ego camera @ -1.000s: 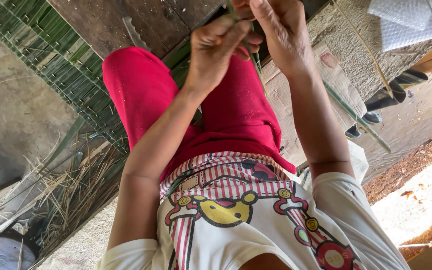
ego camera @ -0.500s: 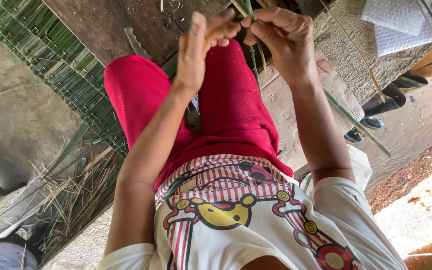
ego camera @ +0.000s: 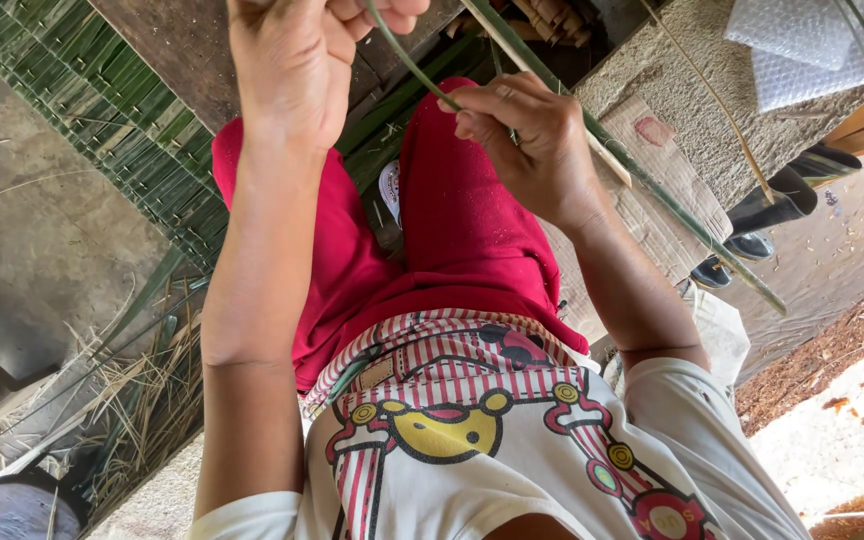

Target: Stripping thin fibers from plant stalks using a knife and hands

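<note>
L hand (ego camera: 297, 60) fisted on green leaf strip (ego camera: 414, 70), upper centre; R hand (ego camera: 527, 140) pinches it lower, above red lap. Best keep strip taut, pull steady along grain.

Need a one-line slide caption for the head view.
Left hand and right hand pull a thin green leaf strip taut above red trousers, beside a woven green leaf mat.

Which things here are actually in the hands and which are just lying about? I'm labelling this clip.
In hand:
left hand, closed on the green strip
right hand, pinching the same strip
long leaf stalk running behind the right hand

Lying about:
woven mat
dry leaf scraps
bubble wrap
cardboard
dark boots
</note>
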